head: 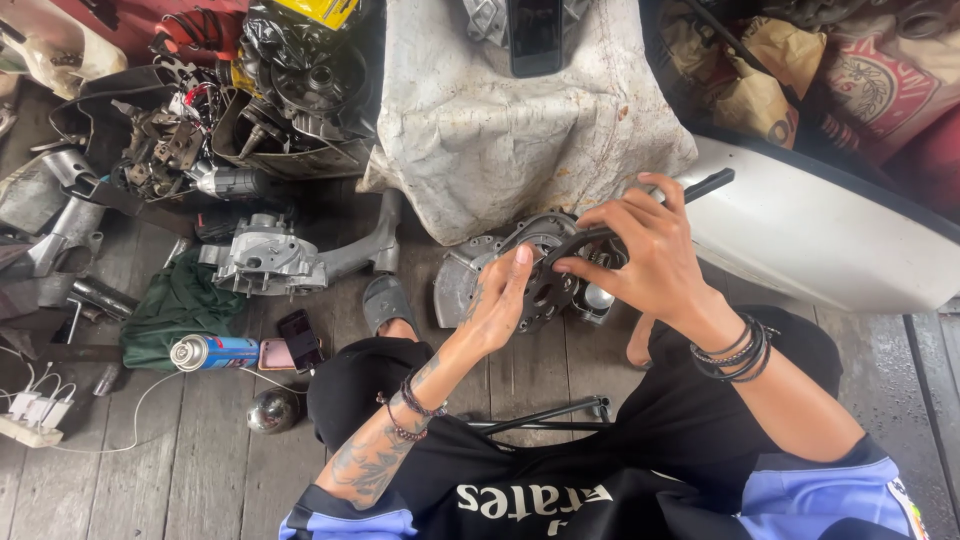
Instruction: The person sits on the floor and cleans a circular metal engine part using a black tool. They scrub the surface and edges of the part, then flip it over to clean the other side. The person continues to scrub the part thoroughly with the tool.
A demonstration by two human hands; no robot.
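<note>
My left hand [503, 297] presses flat against a round black perforated plate [541, 293] on a grey metal engine part [462, 280] that stands on the wooden floor between my knees. My right hand [643, 245] grips a long black tool [700, 186] whose far end sticks out up and to the right. The tool's near end meets the plate under my fingers. Springs and a shiny round piece [598, 296] show beside the plate, partly hidden by my right hand.
A grey engine casing [268, 260] lies to the left, with a green cloth [180, 300], a spray can [212, 351], a phone [300, 338] and a metal ball [272, 409]. A stained cloth [480, 110] covers something ahead. A white panel [820, 240] runs on the right. A black rod [545, 414] lies under my legs.
</note>
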